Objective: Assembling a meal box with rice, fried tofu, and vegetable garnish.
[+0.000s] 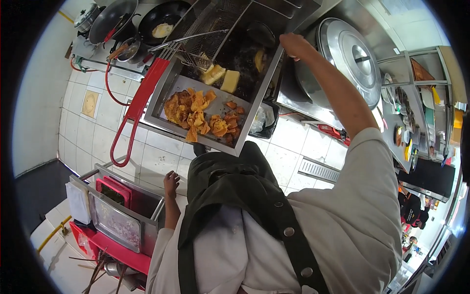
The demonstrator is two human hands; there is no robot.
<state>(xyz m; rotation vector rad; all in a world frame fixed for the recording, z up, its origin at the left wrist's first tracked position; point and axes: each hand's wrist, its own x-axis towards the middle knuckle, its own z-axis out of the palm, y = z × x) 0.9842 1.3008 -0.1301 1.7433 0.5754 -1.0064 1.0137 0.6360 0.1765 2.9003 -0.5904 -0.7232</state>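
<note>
My right hand (293, 45) is stretched out to the right rim of a steel deep fryer (245, 128), its fingers curled over the edge. Dark oil fills the fryer, with a wire basket (205, 34) on long red handles (142, 100) resting over it. Two pale yellow blocks (223, 78) lie at the oil's edge. Several orange-brown fried pieces (198, 115) are heaped on the fryer's sloped drain tray. My left hand (171, 183) hangs low by my dark apron, fingers curled and holding nothing, close to a steel cart (147, 196).
A big steel pot with a lid (352, 54) stands right of the fryer. Two woks (117, 19) sit on a burner at the far left. A black lined bin (264, 120) is below the fryer. Red trays (115, 191) lie in the cart. Shelves with dishes (411, 112) stand at the right.
</note>
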